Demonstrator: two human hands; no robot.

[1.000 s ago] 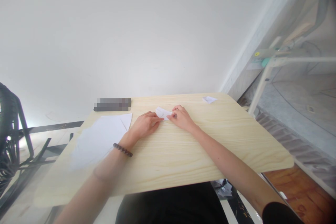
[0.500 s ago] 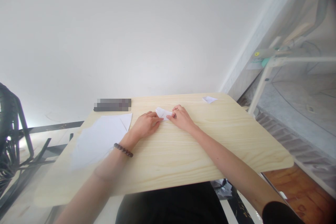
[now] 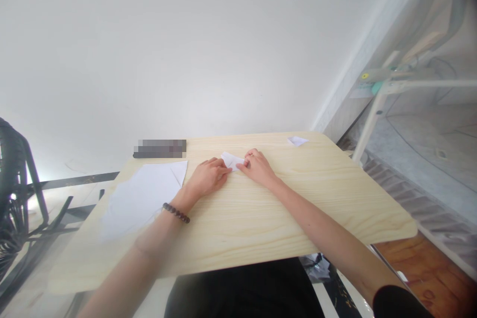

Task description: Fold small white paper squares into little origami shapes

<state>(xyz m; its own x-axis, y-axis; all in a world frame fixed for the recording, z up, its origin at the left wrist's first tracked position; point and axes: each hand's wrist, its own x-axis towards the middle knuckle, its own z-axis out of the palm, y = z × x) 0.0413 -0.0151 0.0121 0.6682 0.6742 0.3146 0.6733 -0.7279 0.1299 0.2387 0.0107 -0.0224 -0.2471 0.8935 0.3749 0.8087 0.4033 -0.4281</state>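
A small folded white paper [image 3: 231,160] lies on the light wooden table [image 3: 261,213], near its far edge. My left hand [image 3: 207,177], with a dark bead bracelet on the wrist, rests flat beside it, fingertips pressing the paper's left end. From the other side my right hand [image 3: 257,167] has curled fingers pinching the paper's right end against the table. Most of the paper under the fingers is hidden.
White paper sheets [image 3: 143,196] lie left of my left hand. A small white paper scrap [image 3: 297,140] sits at the far right corner. A dark flat object [image 3: 159,148] lies at the table's back edge. A black chair [image 3: 15,184] stands far left; white frame legs [image 3: 372,119] stand right.
Almost nothing has moved; both hands stay on the small folded paper, my left fingers shifting only slightly along its edge.
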